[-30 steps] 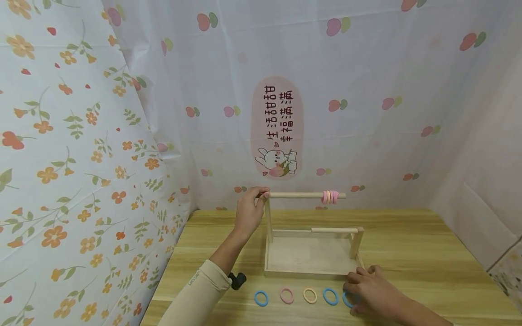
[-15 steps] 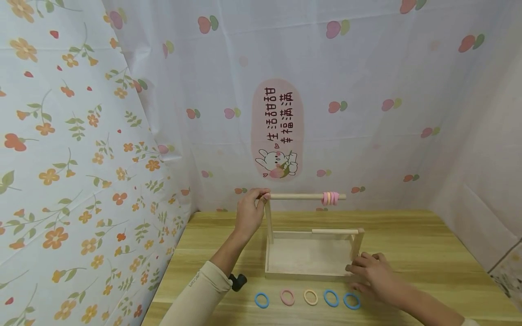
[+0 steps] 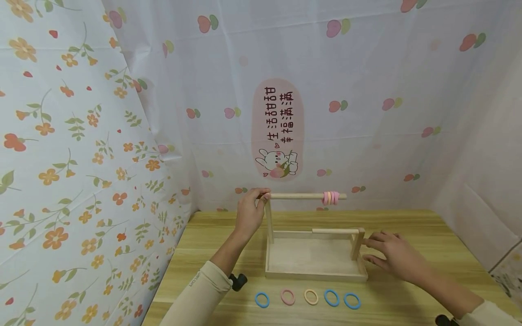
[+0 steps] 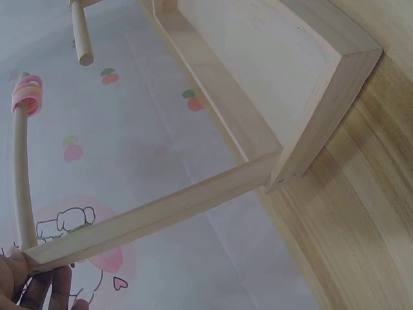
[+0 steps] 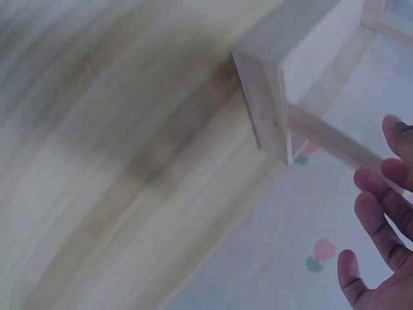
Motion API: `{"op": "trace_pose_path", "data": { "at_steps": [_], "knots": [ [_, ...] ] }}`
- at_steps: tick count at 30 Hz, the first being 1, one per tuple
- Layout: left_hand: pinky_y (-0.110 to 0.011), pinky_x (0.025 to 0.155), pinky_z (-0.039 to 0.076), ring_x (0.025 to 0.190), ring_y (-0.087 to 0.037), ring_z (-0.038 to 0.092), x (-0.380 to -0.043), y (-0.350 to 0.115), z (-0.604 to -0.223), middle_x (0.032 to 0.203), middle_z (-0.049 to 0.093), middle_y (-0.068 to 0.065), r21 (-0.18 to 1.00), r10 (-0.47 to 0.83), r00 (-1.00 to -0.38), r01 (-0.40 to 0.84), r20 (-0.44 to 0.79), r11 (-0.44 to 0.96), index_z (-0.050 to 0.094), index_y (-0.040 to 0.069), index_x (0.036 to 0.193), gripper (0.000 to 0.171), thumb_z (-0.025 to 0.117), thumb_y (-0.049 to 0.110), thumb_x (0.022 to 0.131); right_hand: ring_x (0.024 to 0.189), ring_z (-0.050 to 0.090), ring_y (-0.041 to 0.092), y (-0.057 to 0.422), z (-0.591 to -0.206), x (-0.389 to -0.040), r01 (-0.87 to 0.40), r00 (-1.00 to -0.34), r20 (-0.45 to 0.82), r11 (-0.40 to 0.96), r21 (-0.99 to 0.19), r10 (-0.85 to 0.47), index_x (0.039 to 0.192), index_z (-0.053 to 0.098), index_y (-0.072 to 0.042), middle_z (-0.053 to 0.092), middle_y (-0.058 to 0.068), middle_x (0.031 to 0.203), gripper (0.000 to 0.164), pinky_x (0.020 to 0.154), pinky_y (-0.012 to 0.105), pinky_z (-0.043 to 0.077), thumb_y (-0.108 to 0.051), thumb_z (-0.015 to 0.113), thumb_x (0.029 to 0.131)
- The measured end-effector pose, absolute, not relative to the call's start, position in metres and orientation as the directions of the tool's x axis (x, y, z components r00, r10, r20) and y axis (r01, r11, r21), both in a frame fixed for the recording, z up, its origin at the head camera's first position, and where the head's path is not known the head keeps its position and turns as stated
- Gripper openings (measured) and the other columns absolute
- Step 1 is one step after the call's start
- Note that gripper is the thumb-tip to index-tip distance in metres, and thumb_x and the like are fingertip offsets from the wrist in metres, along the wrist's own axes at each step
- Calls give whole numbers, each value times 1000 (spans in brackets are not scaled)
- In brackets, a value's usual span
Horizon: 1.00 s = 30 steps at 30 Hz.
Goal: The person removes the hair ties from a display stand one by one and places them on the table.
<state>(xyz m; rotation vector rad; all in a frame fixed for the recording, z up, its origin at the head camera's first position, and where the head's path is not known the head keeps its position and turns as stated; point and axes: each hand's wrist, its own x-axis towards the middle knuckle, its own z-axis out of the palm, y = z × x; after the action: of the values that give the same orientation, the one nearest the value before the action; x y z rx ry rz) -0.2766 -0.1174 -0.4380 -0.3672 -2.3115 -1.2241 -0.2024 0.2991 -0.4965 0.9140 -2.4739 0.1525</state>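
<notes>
A wooden stand (image 3: 310,274) has a tray base, a tall post (image 4: 161,210) at the left and a short post (image 3: 357,244) at the right, each bearing a horizontal rod. My left hand (image 3: 250,210) pinches the top of the tall post, where the upper rod (image 3: 295,196) joins it. Several pink and yellow rings (image 3: 331,198) hang near that rod's free end. Beside the short post is my right hand (image 3: 395,253), fingers relaxed and holding nothing; the lower rod (image 3: 334,231) carries no ring. Whether its fingertips touch the post, I cannot tell.
In front of the stand lies a row of rings: a blue ring (image 3: 262,299), a pink ring (image 3: 287,297), a beige ring (image 3: 311,297) and two blue rings (image 3: 352,300) at the right. A patterned cloth (image 3: 367,136) hangs behind the wooden table (image 3: 432,235).
My right hand has left the rightmost blue ring and moved up and right, to the short post. The ring stays on the table. My left hand keeps its hold.
</notes>
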Motion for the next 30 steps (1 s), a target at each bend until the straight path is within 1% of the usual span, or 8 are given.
{"op": "trace_pose_path", "data": {
  "at_steps": [7,10,13,15,19,22,26,30],
  "knots": [
    [-55,98,63,111,-31,80,-277,-118,-438,119,82,-12,689,3,-832,461,555,559,81,5,123,23,74,19,106,87,72,28,308,-478,-218,-594,-680,511,804,37,-526,111,85,-14,79,2,98,41,66,59,58,-19,100,73],
    [-55,97,63,111,-31,80,-276,-118,-438,119,82,-12,694,4,-834,461,552,553,81,5,124,24,74,20,106,87,72,31,308,-471,-225,-586,-671,536,809,42,-513,111,84,-13,80,5,99,42,66,63,57,-18,101,72],
    [-54,97,63,111,-31,80,-276,-118,-438,119,82,-12,692,3,-833,462,553,555,81,6,124,24,74,20,107,89,72,35,306,-464,-230,-585,-656,560,810,47,-506,113,84,-11,79,9,102,43,69,68,57,-21,100,75],
    [-54,98,63,111,-31,80,-277,-118,-438,119,82,-11,686,3,-830,464,558,560,82,7,123,23,74,21,107,93,72,38,303,-461,-233,-583,-648,574,811,48,-500,117,83,-9,79,10,103,45,72,70,57,-24,99,78],
    [-54,99,63,112,-31,79,-277,-118,-438,119,82,-11,688,3,-831,462,556,559,82,7,122,23,74,21,106,99,72,42,295,-452,-239,-575,-644,589,817,49,-489,125,81,-7,80,15,108,53,77,73,57,-24,98,78],
    [-54,98,63,111,-31,79,-277,-118,-439,119,82,-12,691,1,-834,458,552,559,82,7,122,23,74,21,106,104,71,44,288,-445,-242,-557,-671,577,830,24,-467,131,78,-4,79,19,114,59,81,75,56,-21,98,78],
    [-55,98,62,112,-31,79,-277,-118,-439,119,82,-12,686,6,-833,460,554,564,82,7,122,23,73,21,106,112,69,49,278,-436,-245,-527,-717,557,849,-40,-418,139,74,0,77,25,123,64,87,79,54,-22,96,83],
    [-56,100,62,114,-33,79,-276,-118,-437,120,82,-12,688,14,-836,461,549,561,82,6,123,24,73,21,107,117,67,53,270,-429,-250,-529,-724,562,845,-79,-401,148,67,1,76,26,130,72,88,81,53,-22,95,85]
  ]
}}
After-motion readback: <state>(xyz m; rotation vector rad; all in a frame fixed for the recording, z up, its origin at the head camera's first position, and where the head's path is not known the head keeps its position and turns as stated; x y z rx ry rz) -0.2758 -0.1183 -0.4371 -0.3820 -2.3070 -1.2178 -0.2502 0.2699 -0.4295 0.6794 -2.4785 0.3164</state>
